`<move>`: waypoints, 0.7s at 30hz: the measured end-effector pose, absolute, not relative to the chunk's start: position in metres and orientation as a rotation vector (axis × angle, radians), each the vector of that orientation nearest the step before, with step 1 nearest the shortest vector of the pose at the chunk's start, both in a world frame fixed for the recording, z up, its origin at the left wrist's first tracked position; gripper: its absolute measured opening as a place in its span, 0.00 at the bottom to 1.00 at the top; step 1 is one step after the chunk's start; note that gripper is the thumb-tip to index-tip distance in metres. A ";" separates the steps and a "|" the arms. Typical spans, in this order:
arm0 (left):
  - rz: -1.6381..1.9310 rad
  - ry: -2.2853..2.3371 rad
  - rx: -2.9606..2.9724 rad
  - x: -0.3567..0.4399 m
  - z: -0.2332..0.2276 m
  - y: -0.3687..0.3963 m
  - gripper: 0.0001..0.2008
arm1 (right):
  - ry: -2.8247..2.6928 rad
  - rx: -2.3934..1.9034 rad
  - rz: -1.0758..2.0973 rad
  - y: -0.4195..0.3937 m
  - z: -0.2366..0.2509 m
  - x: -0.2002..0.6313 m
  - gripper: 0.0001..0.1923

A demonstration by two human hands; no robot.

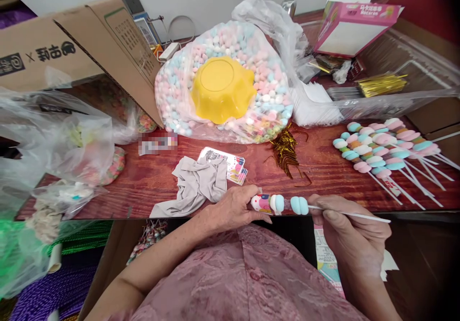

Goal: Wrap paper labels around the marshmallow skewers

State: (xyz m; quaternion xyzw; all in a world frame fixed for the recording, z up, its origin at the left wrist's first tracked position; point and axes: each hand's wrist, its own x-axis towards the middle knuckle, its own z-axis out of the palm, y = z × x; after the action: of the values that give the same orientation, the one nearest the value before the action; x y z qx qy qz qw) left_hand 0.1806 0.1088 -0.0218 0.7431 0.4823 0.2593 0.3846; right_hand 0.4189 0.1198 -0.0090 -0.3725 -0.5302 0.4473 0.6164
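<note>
My right hand [347, 232] pinches a thin white stick [359, 214] that carries two pale blue marshmallow pieces [299, 205]. At the stick's left end my left hand [233, 208] grips a printed colourful piece [261, 202]. Both hands hover at the front edge of the red wooden table [143, 182]. Finished marshmallow skewers [381, 151] lie in a pile at the right of the table.
A big clear bag of pastel marshmallows [266, 96] with a yellow bowl [223, 88] on it sits centre back. Gold twist ties [285, 151], a grey cloth [196, 184], printed stickers [235, 165], a cardboard box [72, 43], a pink carton [354, 21] and plastic bags [53, 139] surround it.
</note>
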 end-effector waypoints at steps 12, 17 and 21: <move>0.703 1.231 1.640 0.185 -0.024 0.110 0.24 | -1.281 -0.831 1.006 0.127 -0.010 0.411 0.06; 0.735 1.292 1.576 0.185 -0.027 0.109 0.25 | -1.304 -0.795 1.010 0.125 -0.009 0.410 0.06; 0.718 1.221 1.577 0.186 -0.024 0.109 0.24 | -1.398 -0.778 1.011 0.126 -0.009 0.411 0.08</move>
State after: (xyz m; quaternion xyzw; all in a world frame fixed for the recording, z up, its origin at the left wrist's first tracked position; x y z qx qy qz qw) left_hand 0.1862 0.1091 -0.0241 0.6490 0.5023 0.2954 0.4891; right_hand 0.4112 0.1255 -0.0094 -0.3337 -0.5993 0.4332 0.5847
